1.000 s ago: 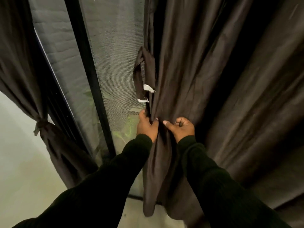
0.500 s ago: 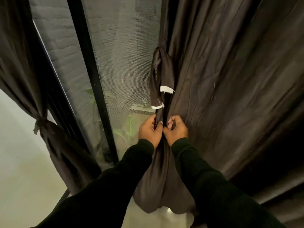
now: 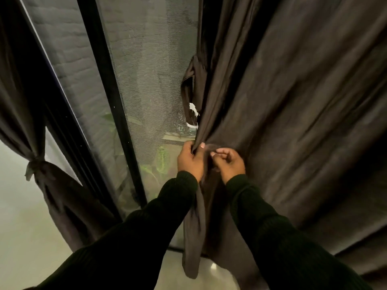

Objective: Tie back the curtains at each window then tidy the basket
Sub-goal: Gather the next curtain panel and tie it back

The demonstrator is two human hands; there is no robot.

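A dark brown curtain (image 3: 293,101) hangs loose over the right half of the view. Its tie-back strap (image 3: 191,91), with white tabs, dangles in a loop from the curtain's left edge. My left hand (image 3: 189,162) grips that edge of the curtain just below the strap. My right hand (image 3: 229,164) is close beside it, fingers curled, pinching the gathered cloth. A strip of the fabric hangs down between my forearms. At the far left a second curtain (image 3: 52,185) is gathered and knotted at its middle.
A black window frame bar (image 3: 113,101) runs diagonally between screened panes (image 3: 150,70), with green plants seen through the mesh. A pale floor (image 3: 21,237) lies at the lower left. No basket is in view.
My hands have come together at the curtain's left edge and bunched the cloth there. The strap and curtain edge have shifted slightly to the right in view.
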